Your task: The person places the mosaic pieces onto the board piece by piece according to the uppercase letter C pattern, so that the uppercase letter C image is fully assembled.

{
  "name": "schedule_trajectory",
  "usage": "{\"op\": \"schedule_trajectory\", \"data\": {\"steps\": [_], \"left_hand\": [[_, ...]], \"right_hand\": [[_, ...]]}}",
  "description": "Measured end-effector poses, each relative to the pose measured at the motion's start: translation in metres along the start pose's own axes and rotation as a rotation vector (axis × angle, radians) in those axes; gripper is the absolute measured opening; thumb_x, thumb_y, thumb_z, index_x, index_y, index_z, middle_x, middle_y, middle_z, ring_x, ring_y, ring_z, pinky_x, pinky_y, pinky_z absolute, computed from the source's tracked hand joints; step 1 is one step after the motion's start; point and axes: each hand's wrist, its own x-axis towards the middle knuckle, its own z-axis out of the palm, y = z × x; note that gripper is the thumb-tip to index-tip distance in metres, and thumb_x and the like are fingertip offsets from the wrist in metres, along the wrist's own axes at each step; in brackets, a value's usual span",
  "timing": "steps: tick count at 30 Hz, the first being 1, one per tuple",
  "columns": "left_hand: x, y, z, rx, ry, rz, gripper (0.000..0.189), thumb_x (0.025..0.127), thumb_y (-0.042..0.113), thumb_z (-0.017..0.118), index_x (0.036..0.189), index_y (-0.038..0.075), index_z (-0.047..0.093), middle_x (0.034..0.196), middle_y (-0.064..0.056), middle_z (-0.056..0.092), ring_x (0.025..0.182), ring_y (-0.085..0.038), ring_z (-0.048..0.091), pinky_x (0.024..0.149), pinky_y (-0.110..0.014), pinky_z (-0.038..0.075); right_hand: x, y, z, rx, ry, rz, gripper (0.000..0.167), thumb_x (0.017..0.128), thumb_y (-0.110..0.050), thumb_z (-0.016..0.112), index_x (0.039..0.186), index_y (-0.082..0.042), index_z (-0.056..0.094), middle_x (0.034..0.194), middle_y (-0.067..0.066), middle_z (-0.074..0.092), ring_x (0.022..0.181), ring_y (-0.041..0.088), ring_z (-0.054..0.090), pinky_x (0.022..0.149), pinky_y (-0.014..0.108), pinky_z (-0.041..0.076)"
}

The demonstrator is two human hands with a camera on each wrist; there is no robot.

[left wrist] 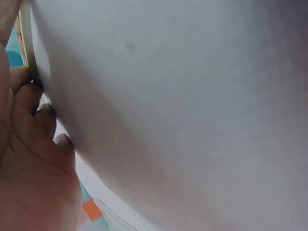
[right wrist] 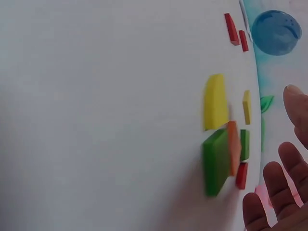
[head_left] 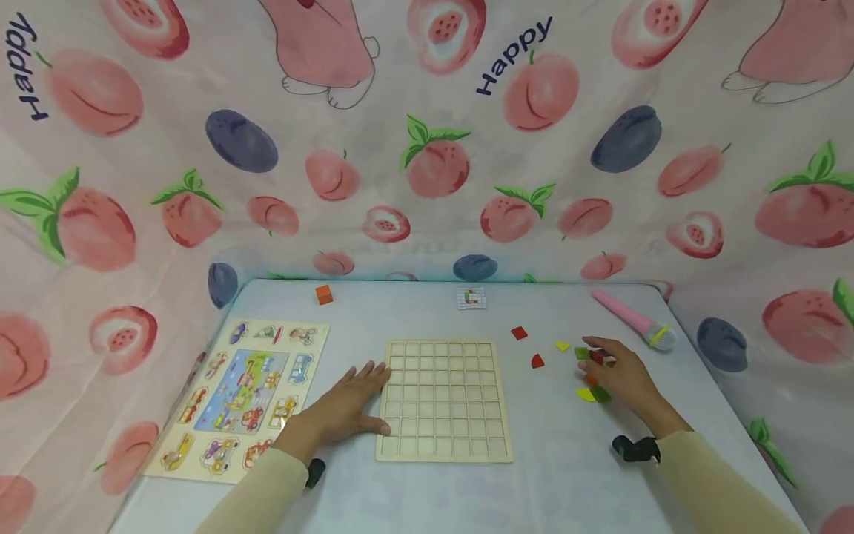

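A square wooden grid board (head_left: 443,400) lies in the middle of the white table, its squares bare. Against its left edge rests my left hand (head_left: 343,408), palm down with fingers extended; the left wrist view shows its fingers (left wrist: 45,115) touching the board's edge. My right hand (head_left: 623,374) hovers over a loose group of small flat coloured pieces, its fingers slightly bent and holding nothing. Under and beside it lie a yellow piece (right wrist: 215,102), a green piece (right wrist: 215,161) and an orange piece (right wrist: 233,147). Two red pieces (head_left: 519,333) lie nearer the board.
A picture puzzle board (head_left: 303,378) with vehicle images lies at the left. An orange cube (head_left: 323,295) and a small patterned card (head_left: 471,298) are near the back edge. At the back right lies a pink toy microphone (head_left: 630,319). Fruit-print cloth (head_left: 440,237) hangs around the table.
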Motion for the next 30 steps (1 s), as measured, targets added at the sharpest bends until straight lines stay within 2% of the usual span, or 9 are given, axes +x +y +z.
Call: {"op": "schedule_trajectory", "data": {"steps": [5,9,14,18,24,30], "left_hand": [[-0.001,0.002,-0.004,0.003,0.002,0.007,0.11,0.082,0.057,0.081,0.168,0.013,0.028,0.177,-0.004,0.021,0.165,-0.026,0.012,0.137,-0.048,0.005],[-0.002,0.003,-0.005,0.005,0.004,0.003,0.11,0.082,0.057,0.082,0.168,0.013,0.029,0.176,-0.004,0.021,0.165,-0.027,0.012,0.137,-0.048,0.005],[-0.002,0.003,-0.004,-0.01,0.005,0.014,0.109,0.082,0.056,0.082,0.168,0.012,0.03,0.176,-0.005,0.022,0.165,-0.028,0.013,0.137,-0.05,0.006],[-0.002,0.002,-0.001,-0.003,-0.003,0.016,0.109,0.083,0.058,0.081,0.168,0.013,0.029,0.177,-0.004,0.021,0.165,-0.027,0.012,0.137,-0.049,0.006],[-0.002,0.001,-0.001,0.022,-0.001,0.005,0.11,0.082,0.058,0.081,0.168,0.015,0.029,0.177,-0.003,0.022,0.165,-0.027,0.013,0.137,-0.049,0.008],[-0.002,0.001,-0.002,0.018,-0.014,-0.021,0.111,0.083,0.06,0.081,0.169,0.019,0.025,0.177,0.003,0.018,0.166,-0.022,0.01,0.137,-0.045,0.006]], "right_hand": [[-0.022,0.009,-0.001,-0.01,-0.037,-0.051,0.053,0.101,-0.029,0.073,0.146,-0.005,0.059,0.151,0.028,0.051,0.138,0.049,0.046,0.111,0.07,0.043],[-0.032,0.014,0.002,-0.067,-0.054,-0.114,0.045,0.092,-0.013,0.081,0.134,-0.004,0.07,0.148,0.027,0.054,0.14,0.051,0.041,0.114,0.074,0.036],[-0.036,0.014,0.009,-0.172,-0.003,-0.219,0.031,0.087,-0.003,0.082,0.118,-0.004,0.079,0.136,0.026,0.061,0.129,0.051,0.045,0.105,0.073,0.04],[-0.033,0.007,0.021,-0.209,0.044,-0.243,0.022,0.088,-0.009,0.083,0.109,-0.009,0.081,0.126,0.019,0.065,0.121,0.045,0.048,0.098,0.064,0.039],[-0.024,-0.006,0.037,-0.22,0.042,-0.206,0.03,0.088,-0.025,0.086,0.112,-0.011,0.076,0.124,0.016,0.068,0.118,0.041,0.049,0.098,0.061,0.038],[-0.023,-0.005,0.034,-0.174,0.014,-0.191,0.039,0.091,-0.017,0.081,0.128,-0.008,0.074,0.133,0.02,0.066,0.123,0.042,0.049,0.102,0.064,0.035]]}}
